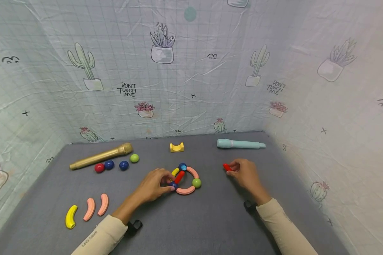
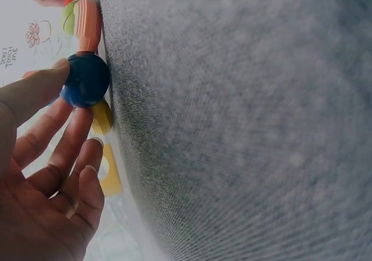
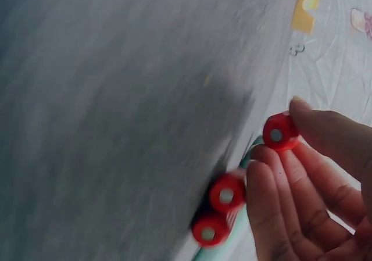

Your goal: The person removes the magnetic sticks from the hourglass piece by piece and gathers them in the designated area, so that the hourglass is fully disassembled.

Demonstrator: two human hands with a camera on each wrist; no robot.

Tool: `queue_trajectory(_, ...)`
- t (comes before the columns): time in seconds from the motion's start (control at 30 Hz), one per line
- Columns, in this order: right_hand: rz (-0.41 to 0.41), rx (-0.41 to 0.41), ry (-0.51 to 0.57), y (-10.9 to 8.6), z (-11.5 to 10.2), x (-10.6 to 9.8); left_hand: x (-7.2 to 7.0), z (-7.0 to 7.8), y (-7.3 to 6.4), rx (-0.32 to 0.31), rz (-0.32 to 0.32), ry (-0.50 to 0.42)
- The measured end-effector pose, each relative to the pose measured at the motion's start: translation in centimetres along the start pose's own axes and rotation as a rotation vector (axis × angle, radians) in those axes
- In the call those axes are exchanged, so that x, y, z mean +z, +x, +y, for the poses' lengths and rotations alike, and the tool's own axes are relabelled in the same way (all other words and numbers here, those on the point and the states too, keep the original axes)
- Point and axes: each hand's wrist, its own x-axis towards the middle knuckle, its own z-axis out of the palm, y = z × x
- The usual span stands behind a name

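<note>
A ring of toy pieces lies mid-table: a blue ball (image 1: 182, 166) at the back, a green ball (image 1: 196, 183) at the right, pink curved bars (image 1: 186, 191) and a yellow curved bar (image 1: 175, 172). A red rod (image 1: 179, 176) slants across its left side. At the front left of the ring, my left hand (image 1: 154, 184) pinches another blue ball (image 2: 87, 79) between thumb and fingertips. My right hand (image 1: 245, 174), off to the ring's right, pinches a separate red rod (image 3: 280, 131). Two more red rods (image 3: 226, 192) show beneath that hand in the right wrist view.
At the left are a gold microphone (image 1: 102, 156), a red ball (image 1: 99, 168), two blue balls (image 1: 123, 165) and a green ball (image 1: 134, 158). Loose curved bars (image 1: 89, 209) lie front left. Behind the ring sit a yellow notched block (image 1: 177, 147) and a teal microphone (image 1: 240, 144).
</note>
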Motion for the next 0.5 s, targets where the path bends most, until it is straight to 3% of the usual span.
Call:
queue_trajectory(0.33, 0.031, -0.047, -0.176, -0.2, 0.8, -0.7, -0.1, 0.0, 0.1, -0.005, 0.004, 0.017)
queue_trajectory(0.5, 0.112, -0.16, -0.147, 0.0, -0.6, 0.0, -0.1, 0.1, 0.2, -0.016, -0.007, 0.013)
